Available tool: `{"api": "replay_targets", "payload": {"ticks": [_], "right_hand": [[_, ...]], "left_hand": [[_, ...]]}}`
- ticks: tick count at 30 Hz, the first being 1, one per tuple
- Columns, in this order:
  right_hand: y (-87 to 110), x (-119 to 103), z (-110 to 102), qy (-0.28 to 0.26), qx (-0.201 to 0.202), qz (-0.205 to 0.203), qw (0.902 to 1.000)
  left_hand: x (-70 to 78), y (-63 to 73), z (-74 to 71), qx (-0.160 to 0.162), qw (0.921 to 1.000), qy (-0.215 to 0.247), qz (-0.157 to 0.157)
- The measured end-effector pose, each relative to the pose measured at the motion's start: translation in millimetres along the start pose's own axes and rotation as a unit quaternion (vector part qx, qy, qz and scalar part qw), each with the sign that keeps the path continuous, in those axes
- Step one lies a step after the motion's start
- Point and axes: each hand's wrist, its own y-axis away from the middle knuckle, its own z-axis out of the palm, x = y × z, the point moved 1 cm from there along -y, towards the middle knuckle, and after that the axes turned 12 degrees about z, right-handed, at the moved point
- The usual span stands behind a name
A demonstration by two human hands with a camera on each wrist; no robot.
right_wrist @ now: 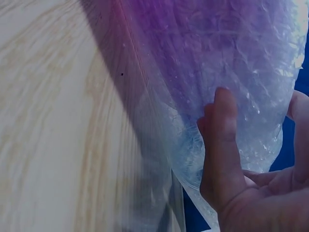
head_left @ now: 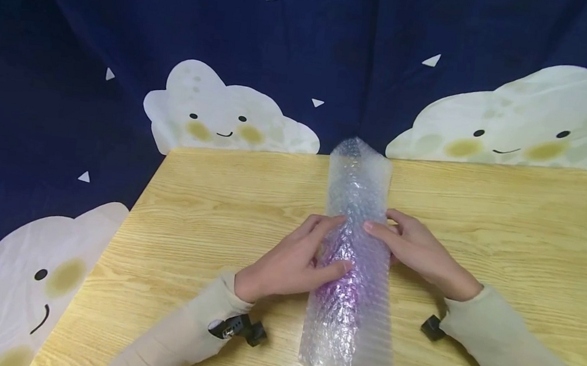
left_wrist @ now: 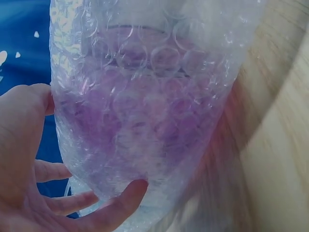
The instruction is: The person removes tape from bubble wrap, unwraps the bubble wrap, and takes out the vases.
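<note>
Both hands are placed on a bubble-wrapped package point(head_left: 363, 284), one at each long side. By the left hand point(head_left: 285, 267) the left side is gripped, thumb and index finger spread apart over the upper face; by the right hand point(head_left: 420, 248) the right edge is pinched, the thumb laid on top and the other fingers bent around the side. The package is located at the middle of the wooden worktop point(head_left: 217, 199), between the two forearms. Its long axis is directed away from the person, almost straight toward the backdrop point(head_left: 307, 37). The far end is drawn into a blunt peak, seen against the worktop's far edge; the near end is broad and is cut nearly straight. Whether the underside is resting on the wood along its whole length cannot be told. The wrap is clear, glossy and crinkled, with round bubbles visible in the left wrist view. Through it a purple colour is seen at the middle, while a bluish-clear tone is shown toward the far end. White clouds are printed on the dark blue backdrop.
</note>
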Motion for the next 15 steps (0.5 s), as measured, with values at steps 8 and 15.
{"api": "replay_targets", "payload": {"ticks": [8, 15], "right_hand": [[6.2, 2.8, -4.5, 0.009, -0.004, 0.001, 0.9999], [10.5, 6.0, -8.8, 0.049, 0.008, -0.007, 0.9988]], "left_hand": [[0.3, -0.8, 8.1, 0.006, 0.9997, 0.019, 0.012], [2.2, -1.2, 11.7, 0.004, 0.9992, 0.037, 0.013]]}}
